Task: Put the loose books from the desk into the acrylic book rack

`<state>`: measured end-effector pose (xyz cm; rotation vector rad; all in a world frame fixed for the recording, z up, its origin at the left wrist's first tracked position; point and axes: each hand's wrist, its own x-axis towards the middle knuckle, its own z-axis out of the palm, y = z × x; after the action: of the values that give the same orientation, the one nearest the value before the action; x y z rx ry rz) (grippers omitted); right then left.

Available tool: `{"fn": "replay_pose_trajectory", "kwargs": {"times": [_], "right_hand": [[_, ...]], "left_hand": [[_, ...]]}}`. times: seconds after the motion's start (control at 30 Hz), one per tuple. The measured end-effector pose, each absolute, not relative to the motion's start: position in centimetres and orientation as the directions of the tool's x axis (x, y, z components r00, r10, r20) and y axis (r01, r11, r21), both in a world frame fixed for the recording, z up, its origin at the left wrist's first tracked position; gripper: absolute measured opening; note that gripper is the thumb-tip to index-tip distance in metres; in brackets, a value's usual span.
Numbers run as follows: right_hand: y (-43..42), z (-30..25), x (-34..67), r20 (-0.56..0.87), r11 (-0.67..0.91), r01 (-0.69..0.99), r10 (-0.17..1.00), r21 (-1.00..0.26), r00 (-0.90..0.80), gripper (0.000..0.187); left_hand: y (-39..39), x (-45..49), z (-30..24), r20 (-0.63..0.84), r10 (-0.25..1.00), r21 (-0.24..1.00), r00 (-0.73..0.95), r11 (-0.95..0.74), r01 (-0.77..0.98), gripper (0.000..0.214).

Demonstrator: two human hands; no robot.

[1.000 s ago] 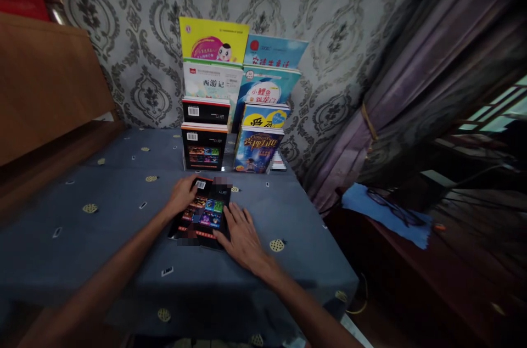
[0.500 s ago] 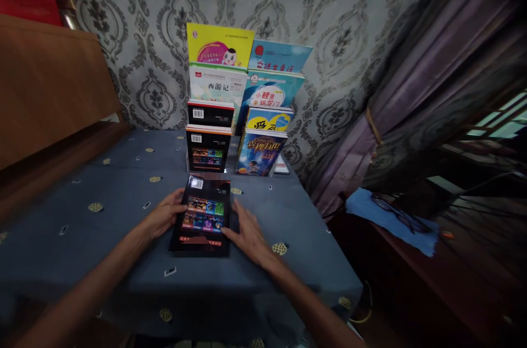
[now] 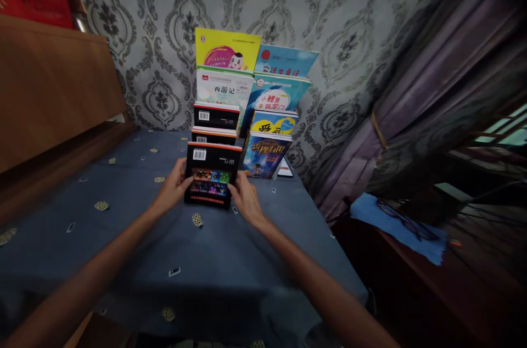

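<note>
A black book (image 3: 211,168) with a barcode and rows of small coloured pictures on its cover stands almost upright between my hands. My left hand (image 3: 178,182) grips its left edge, thumb on the cover, while my right hand (image 3: 246,194) holds the right edge the same way. Right behind it, another black book (image 3: 214,135) is mostly hidden, with a further black book (image 3: 216,114) in the row. Farther back in that row are a white book (image 3: 222,87) and a tall yellow book (image 3: 228,49).
To the right, a second row holds a dark blue book (image 3: 267,153), a yellow-and-blue book (image 3: 274,122) and teal books (image 3: 284,90). A phone-like object (image 3: 285,168) lies behind it. Glasses (image 3: 405,219) rest on a blue cloth (image 3: 391,227) at right; a wooden panel (image 3: 61,84) stands left.
The black book has gone from lying nearly flat on the table to standing upright, moved forward against the left row. Both hands moved forward with it, and my right hand has closed on its edge.
</note>
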<state>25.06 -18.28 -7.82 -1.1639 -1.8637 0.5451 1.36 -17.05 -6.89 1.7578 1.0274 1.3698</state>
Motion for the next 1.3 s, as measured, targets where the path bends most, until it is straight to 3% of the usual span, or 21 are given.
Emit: {"fn": "replay_pose_trajectory", "kwargs": {"times": [0.17, 0.33, 0.73, 1.3], "right_hand": [[-14.1, -4.0, 24.8, 0.595, 0.556, 0.626, 0.784, -0.548, -0.175, 0.027], [-10.9, -2.4, 25.0, 0.676, 0.584, 0.672, 0.718, -0.455, -0.165, 0.021], [-8.7, -5.3, 24.3, 0.648, 0.519, 0.723, 0.750, -0.456, -0.130, 0.021], [-8.5, -4.3, 24.0, 0.678, 0.516, 0.757, 0.723, -0.400, -0.135, 0.023]], "left_hand": [[-13.5, 1.6, -3.1, 0.686, 0.725, 0.613, 0.055, -0.618, 0.492, 0.038], [-11.0, 1.8, -1.3, 0.777, 0.625, 0.481, 0.079, -0.669, 0.567, 0.027], [-8.3, 1.1, -4.3, 0.772, 0.632, 0.486, 0.066, -0.654, 0.579, 0.018], [-7.5, 0.5, -4.5, 0.778, 0.624, 0.479, 0.075, -0.666, 0.572, 0.018]]}}
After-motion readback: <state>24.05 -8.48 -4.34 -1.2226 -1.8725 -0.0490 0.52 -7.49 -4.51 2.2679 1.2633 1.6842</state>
